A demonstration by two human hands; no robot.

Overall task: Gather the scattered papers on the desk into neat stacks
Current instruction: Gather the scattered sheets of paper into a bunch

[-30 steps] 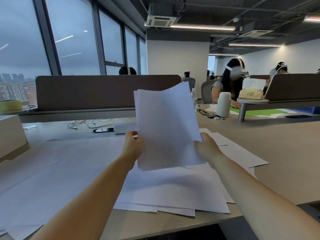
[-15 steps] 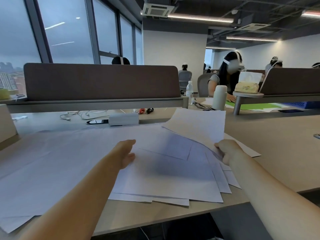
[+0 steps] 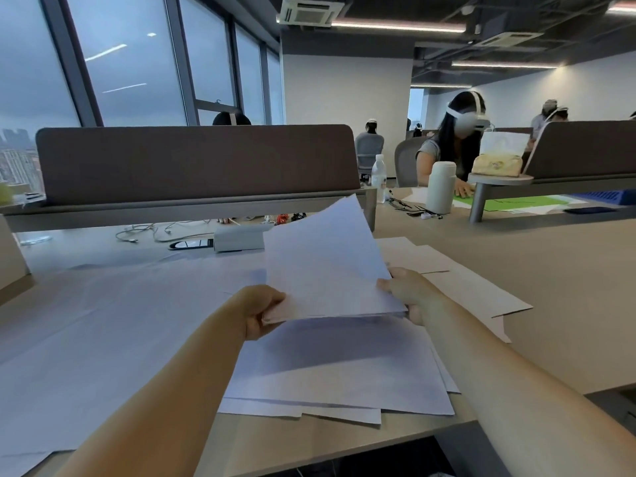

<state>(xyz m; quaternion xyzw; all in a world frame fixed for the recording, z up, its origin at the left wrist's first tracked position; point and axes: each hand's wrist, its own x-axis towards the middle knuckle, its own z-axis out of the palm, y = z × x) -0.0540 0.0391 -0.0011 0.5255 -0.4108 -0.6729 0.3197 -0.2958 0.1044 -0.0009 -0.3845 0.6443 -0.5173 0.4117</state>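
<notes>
Left hand (image 3: 263,313) pinches near-left corner of small sheaf (image 3: 327,266), fingers curled under; right hand (image 3: 407,292) grips its right edge. Sheaf lifted, tilted, above loose pile (image 3: 337,370) at desk (image 3: 550,325) front edge. Pile edges uneven, fanned. More sheets (image 3: 457,284) spread right, large sheets (image 3: 103,325) left. Judgement: early-to-middle; squaring and merging left.
</notes>
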